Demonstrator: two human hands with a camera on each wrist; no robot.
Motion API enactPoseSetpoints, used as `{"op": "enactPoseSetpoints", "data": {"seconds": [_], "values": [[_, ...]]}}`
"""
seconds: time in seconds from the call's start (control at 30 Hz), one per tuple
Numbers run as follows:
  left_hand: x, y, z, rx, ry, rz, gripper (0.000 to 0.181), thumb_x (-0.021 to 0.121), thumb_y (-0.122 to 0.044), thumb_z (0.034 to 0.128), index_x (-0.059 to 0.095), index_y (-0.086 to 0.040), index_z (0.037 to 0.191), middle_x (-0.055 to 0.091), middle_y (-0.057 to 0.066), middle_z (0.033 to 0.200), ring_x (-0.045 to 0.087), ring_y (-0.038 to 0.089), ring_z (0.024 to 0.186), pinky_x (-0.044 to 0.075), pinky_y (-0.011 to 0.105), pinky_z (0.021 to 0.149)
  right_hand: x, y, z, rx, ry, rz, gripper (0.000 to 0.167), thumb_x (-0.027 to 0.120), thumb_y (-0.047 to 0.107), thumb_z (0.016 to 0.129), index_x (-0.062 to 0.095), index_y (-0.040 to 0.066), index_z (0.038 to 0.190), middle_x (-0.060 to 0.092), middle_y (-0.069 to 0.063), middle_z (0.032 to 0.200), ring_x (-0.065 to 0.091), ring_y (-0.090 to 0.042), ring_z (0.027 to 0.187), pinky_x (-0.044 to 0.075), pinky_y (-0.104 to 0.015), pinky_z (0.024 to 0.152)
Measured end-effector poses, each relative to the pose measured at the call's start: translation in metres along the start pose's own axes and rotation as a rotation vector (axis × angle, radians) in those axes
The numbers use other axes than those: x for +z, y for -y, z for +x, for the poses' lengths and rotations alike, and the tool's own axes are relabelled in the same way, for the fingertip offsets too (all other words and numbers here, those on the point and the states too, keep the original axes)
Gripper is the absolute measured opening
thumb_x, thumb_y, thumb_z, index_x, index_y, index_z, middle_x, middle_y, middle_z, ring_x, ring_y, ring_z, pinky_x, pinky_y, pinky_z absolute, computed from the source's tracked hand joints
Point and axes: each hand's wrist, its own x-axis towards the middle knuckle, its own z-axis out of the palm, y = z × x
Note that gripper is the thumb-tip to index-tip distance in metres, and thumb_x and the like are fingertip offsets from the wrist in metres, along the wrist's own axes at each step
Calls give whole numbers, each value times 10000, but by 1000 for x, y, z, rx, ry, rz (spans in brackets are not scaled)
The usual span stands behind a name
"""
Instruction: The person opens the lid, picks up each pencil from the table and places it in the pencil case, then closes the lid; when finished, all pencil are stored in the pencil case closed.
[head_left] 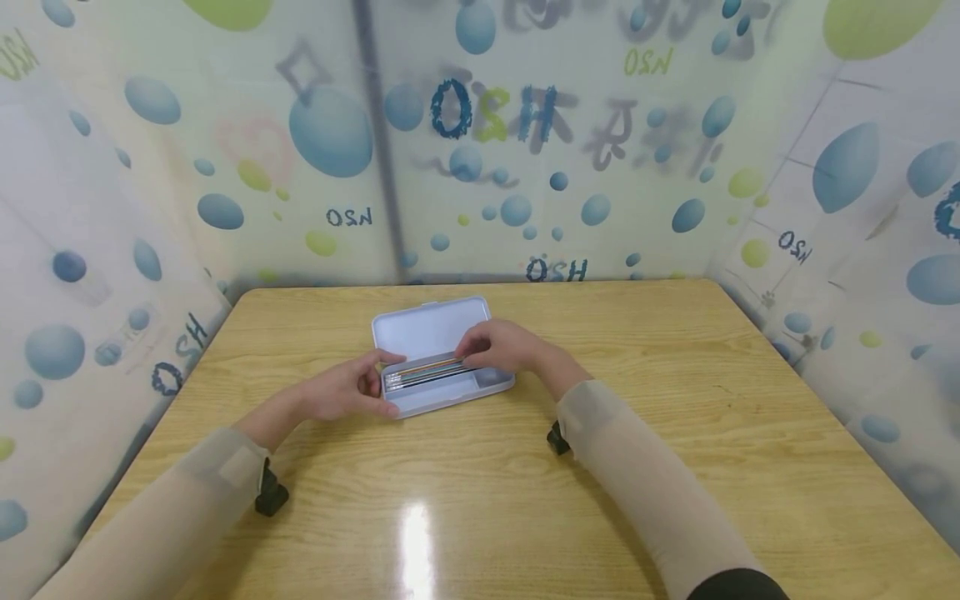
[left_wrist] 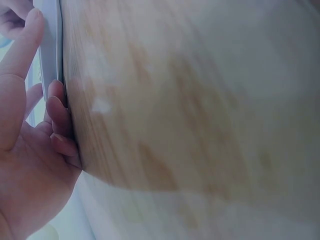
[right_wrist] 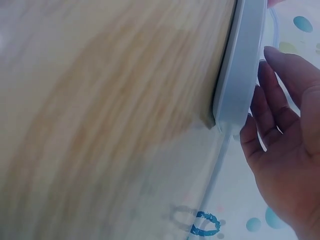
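Note:
An open pale blue-white pencil case (head_left: 431, 405) lies on the table, its lid (head_left: 427, 329) tipped back. Several slim pencils (head_left: 423, 374) lie lengthwise in its long compartment. My left hand (head_left: 343, 390) grips the case's left end, thumb at the front corner and fingers toward the back edge. My right hand (head_left: 504, 346) reaches over the right part of the case, thumb and forefinger pinching at a pencil's right end; the exact contact is hidden. In the right wrist view, bent fingers (right_wrist: 272, 112) are beside the case wall (right_wrist: 242, 65).
The case stands toward the back of a wooden table (head_left: 480, 475). Patterned curtain-like walls (head_left: 465, 192) with blue and green spots enclose the back and both sides. Dark wrist devices (head_left: 272, 493) sit under the sleeves.

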Motion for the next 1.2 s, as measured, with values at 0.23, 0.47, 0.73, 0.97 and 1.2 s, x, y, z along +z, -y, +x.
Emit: {"op": "enactPoseSetpoints", "data": {"seconds": [0.23, 0.47, 0.73, 0.97, 1.2], "values": [[0, -2, -1, -4, -3, 8, 871, 888, -283, 957, 405, -96, 1657, 575, 101, 1043, 512, 218, 911, 450, 255, 763, -8, -9, -9, 0, -33, 40, 149, 747, 217, 1063, 816, 208, 1194, 773, 30, 1198, 673, -157, 1124, 544, -400, 1088], [2, -2, 0, -2, -9, 10, 870, 894, -299, 950, 415, -104, 1650, 585, 104, 1053, 524, 219, 919, 458, 257, 769, -17, -19, -21, -1, -78, 68, 143, 758, 227, 1055, 820, 195, 1180, 780, 31, 1149, 657, -196, 1071, 544, -389, 997], [1, 1, -1, 11, -18, -6, 882, 911, -291, 933, 424, -117, 1648, 608, 101, 1057, 536, 207, 894, 468, 254, 749, -27, -24, -33, 7, -117, 65, 181, 750, 249, 1060, 822, 166, 1204, 789, 23, 1169, 658, -214, 1108, 539, -414, 1008], [-6, 4, -14, 29, -109, 26, 837, 881, -314, 961, 439, -127, 1648, 678, 70, 1043, 627, 191, 878, 532, 273, 755, -32, -29, -41, 11, -121, 90, 222, 728, 274, 1077, 809, 151, 1243, 785, 8, 1213, 656, -216, 1124, 542, -429, 1008], [-18, -1, -21, 62, -320, 89, 620, 787, -304, 1042, 553, -92, 1576, 677, 75, 1037, 633, 191, 861, 519, 276, 682, -45, -42, -46, 65, -192, 94, 222, 717, 293, 1084, 803, 162, 1241, 777, -7, 1220, 661, -209, 1101, 545, -385, 954]]}}
